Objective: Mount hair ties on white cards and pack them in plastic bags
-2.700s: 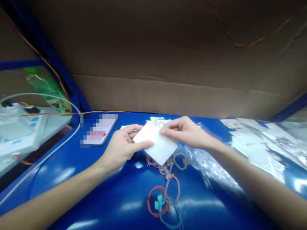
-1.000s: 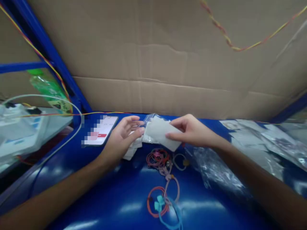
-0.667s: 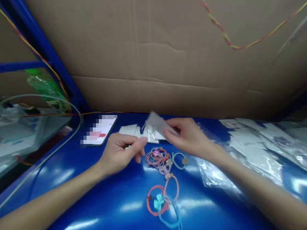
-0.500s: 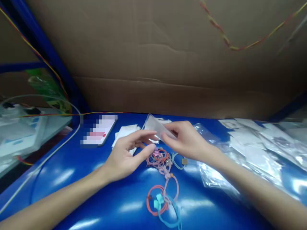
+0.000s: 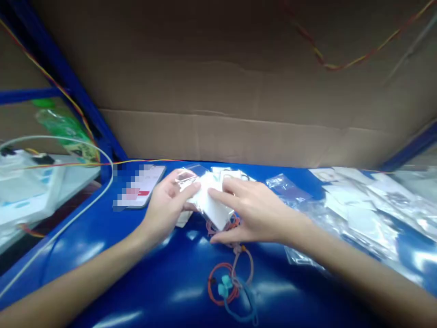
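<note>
1. Head view: the left hand (image 5: 172,193) has its grip clamped on a white card (image 5: 214,210) and a clear bag (image 5: 194,172), thumb on top; glare hides whether the card is inside the bag or only against it.
2. The right hand (image 5: 254,208) has its grip apart: 1 fingertip rests on the card's face, while the thumb is spread below, near the lower corner.
3. The card lies between the 2 hands, tilted, above the counter (image 5: 164,282); the left thumb sits at its upper left, and the lower corner juts out free of the left grip.
4. Pushing with that 1 fingertip off-centre could, I judge, twist the card and crease the bag.
5. Film this thin and glossy would probably slide if the left pinch loosened.
6. Coloured hair bands (image 5: 235,222) lie just below the card, so a dipping corner could snag or drag them.
</note>
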{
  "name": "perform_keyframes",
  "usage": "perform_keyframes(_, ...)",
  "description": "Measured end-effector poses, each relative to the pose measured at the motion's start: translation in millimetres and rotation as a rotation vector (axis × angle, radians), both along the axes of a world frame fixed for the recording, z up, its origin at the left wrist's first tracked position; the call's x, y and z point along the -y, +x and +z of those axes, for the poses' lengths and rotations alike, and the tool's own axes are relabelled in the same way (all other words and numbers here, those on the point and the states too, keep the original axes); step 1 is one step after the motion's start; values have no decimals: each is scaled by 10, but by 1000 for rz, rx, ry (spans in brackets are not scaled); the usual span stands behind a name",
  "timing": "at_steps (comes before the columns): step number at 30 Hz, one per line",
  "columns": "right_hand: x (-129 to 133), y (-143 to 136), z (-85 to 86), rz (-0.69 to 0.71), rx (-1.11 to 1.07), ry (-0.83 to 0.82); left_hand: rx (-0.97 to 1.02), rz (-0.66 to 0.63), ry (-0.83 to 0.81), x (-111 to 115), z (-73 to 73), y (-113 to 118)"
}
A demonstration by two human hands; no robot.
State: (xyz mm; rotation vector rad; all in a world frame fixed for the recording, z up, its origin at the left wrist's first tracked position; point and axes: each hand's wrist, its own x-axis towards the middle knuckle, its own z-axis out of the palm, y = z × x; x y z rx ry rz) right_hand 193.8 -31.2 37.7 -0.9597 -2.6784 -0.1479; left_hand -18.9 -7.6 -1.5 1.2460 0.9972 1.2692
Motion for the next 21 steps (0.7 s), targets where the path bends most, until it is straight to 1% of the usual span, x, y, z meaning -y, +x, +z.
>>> perform_keyframes(2,-37,40,20,-33,-116,-49,-12,65,3,-62,3,-23)
perform_keyframes(4,-73,77,31,-97,-221,-90,33,141,-2,-140,1,-58)
perform_keyframes(5,-88,90,30,-124,-233,-117,64,166,-14,-181,-1,-78)
perform_keyframes(7,-104,100,11,-108,-171,-203,127,235,-9,-258,-9,-116)
perform_keyframes(9,-104,87,-24,-19,-67,-313,144,269,-4,-317,-20,-144)
perform_keyframes(10,-99,74,-45,32,-26,-356,143,276,-4,-337,-26,-152)
perform_keyframes(12,-88,41,-84,103,31,-394,138,288,-6,-359,-40,-158)
perform_keyframes(17,-94,-21,-140,98,88,-402,118,271,-11,-342,-73,-148)
perform_keyframes(21,-107,-20,-126,102,58,-436,92,239,-24,-315,-77,-149)
